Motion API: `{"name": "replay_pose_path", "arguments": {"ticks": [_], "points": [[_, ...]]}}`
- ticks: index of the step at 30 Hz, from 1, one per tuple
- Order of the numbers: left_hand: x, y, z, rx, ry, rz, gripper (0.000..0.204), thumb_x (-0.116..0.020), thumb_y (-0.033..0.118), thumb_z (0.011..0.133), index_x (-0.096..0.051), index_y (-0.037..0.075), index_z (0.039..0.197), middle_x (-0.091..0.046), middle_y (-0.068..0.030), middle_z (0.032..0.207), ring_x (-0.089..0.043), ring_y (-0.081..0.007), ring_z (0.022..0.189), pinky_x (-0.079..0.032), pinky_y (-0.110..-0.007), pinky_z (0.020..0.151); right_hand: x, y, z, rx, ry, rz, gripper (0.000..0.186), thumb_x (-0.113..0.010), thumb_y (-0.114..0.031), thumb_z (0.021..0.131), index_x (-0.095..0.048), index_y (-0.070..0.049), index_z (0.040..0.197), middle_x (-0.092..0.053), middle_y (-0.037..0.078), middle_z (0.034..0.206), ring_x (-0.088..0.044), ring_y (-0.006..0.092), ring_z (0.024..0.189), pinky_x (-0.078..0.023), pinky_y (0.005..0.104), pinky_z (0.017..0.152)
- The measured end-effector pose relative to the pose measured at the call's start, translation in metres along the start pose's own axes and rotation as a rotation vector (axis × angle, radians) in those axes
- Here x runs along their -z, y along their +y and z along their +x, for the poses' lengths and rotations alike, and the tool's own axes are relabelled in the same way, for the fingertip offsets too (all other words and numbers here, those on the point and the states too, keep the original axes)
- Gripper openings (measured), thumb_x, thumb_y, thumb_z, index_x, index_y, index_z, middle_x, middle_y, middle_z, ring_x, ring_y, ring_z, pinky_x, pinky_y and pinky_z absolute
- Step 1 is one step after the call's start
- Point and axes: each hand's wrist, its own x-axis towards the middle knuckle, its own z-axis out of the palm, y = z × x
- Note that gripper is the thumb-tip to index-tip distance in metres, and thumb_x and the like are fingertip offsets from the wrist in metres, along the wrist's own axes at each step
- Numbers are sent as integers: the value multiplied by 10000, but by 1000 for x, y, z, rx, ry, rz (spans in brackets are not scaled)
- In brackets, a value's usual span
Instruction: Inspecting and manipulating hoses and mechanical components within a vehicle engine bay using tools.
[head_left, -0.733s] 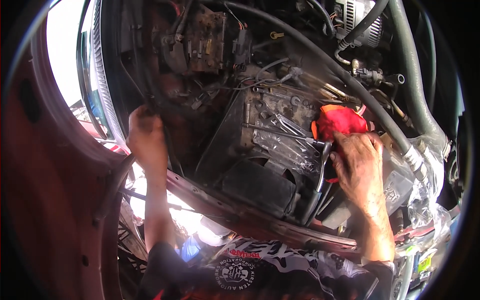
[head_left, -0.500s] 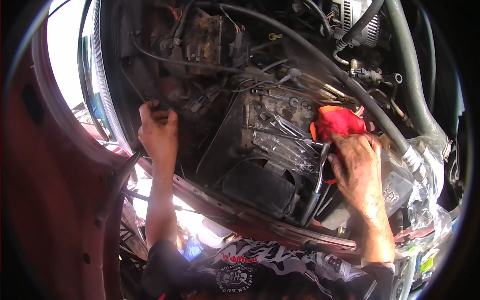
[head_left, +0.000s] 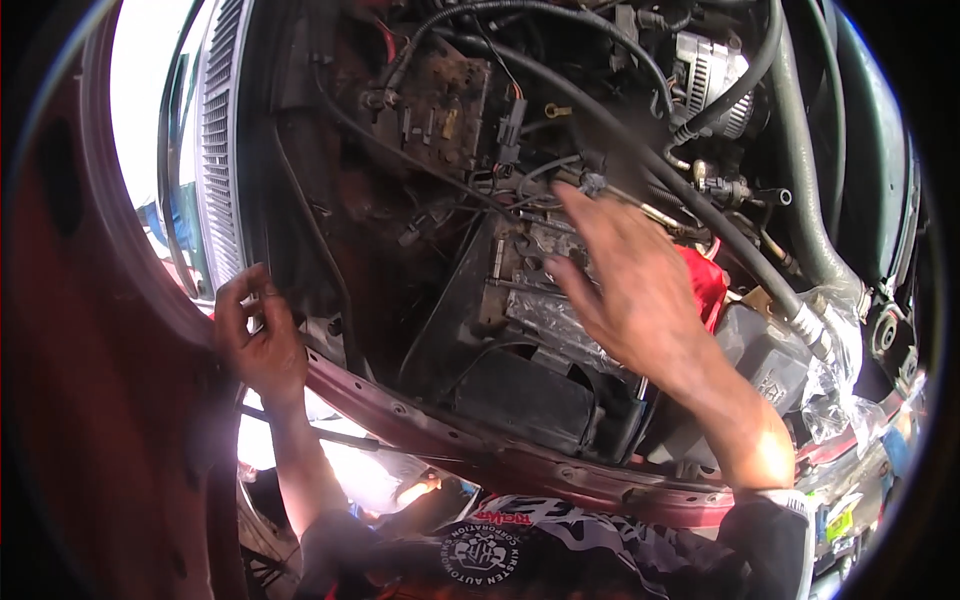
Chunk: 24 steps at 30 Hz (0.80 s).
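Observation:
My right hand [head_left: 640, 285] is over the battery-tray area of an engine bay, fingers stretched out and thumb apart, with nothing visible in it. Beneath it lie an open-end wrench [head_left: 527, 247] and a crumpled clear plastic bag [head_left: 540, 312], partly covered by the hand. A red cloth [head_left: 708, 285] shows behind the wrist. The dark handle of a tool [head_left: 632, 415] sticks out below the forearm. At the left, beside the fender edge, my left hand [head_left: 262, 335] has its fingers curled in; whether anything small is inside cannot be made out.
A black plastic box [head_left: 520, 405] sits at the near side, behind the red body edge [head_left: 430, 432]. A long black hose [head_left: 640, 130] crosses above the tools. An alternator [head_left: 712, 85] and a thick grey hose [head_left: 805, 180] are at far right. Loose connectors [head_left: 510, 130] hang nearby.
My right hand has left the red cloth and ratchet and moved left over the tools, fingers now extended. My left hand has drawn back toward me and left. The view has shifted slightly.

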Motion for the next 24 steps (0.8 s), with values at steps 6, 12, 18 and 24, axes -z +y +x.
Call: {"name": "replay_pose_path", "arguments": {"ticks": [6,12,18,24], "points": [[-1,5,34,-130,-417,155,314,-674,54,800,-636,9,1108,-663,-141,979,-675,-310,875,-527,-385,752,-77,-34,94,-49,-146,95,326,-615,-241,934,-560,3,1143,-642,222,1029,-633,419,949,-504,503,816],[6,4,44,-229,-463,248,533,-690,53,808,-547,77,1320,-654,-153,1053,-653,-298,907,-521,-399,823,-106,-76,114,-13,-115,428,217,-582,-184,939,-573,32,935,-650,285,866,-623,475,879,-498,527,766],[19,-5,47,101,-442,271,449,-666,184,864,-574,113,1298,-657,-130,949,-644,-257,731,-518,-386,730,-118,-85,138,-97,155,592,231,-557,-201,981,-592,27,985,-666,202,802,-678,343,735,-533,407,667],[15,-4,49,49,-436,350,403,-636,83,884,-576,84,1282,-654,-88,884,-645,-185,772,-529,-327,692,-81,-62,162,-349,380,1137,234,-495,-189,1012,-581,29,1005,-658,131,737,-689,216,653,-555,340,569]]}}
